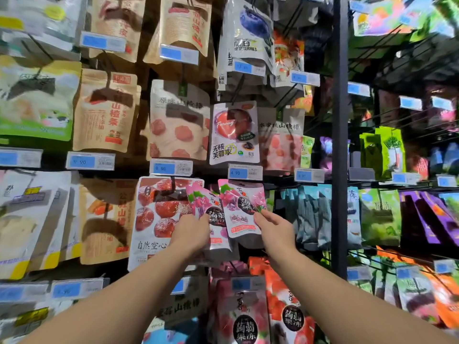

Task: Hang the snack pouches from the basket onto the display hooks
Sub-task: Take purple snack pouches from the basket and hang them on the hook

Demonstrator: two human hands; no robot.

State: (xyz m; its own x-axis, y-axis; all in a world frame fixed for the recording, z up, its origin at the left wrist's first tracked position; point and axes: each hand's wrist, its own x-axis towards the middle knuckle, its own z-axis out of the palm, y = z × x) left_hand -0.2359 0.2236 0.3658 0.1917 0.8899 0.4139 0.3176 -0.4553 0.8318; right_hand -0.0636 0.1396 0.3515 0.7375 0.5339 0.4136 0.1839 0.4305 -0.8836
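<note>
Faced a wall of snack packs hung in rows, with both bare arms stretched up toward it. Gripped one pink grape pouch (204,207) with the left hand (191,232), fingers curled round its lower left side and the back of the hand toward the camera. Pinched a second pink grape pouch (238,207) with the right hand (273,228), thumb and fingertips closed on its right edge about halfway down. Held the two pouches side by side in front of the display, inner edges touching or overlapping, each tilted a little off upright. Found their tops just under a blue price tag (244,172) marked 4.90. Could not tell whether either pouch sat on a hook, with the spot behind them hidden.

Noted a large pouch printed with red fruit (156,219) hanging just to the left, partly covered by the left hand and the first pouch. Noted teal packs (313,214) hanging to the right of the right hand, and beyond them a dark upright post (340,145). Spotted a white plum pouch (234,135) above the price tag, and a dried blueberry pack (250,31) higher still. Made out red and pink jelly packs (246,319) on the row below the hands, between the forearms.
</note>
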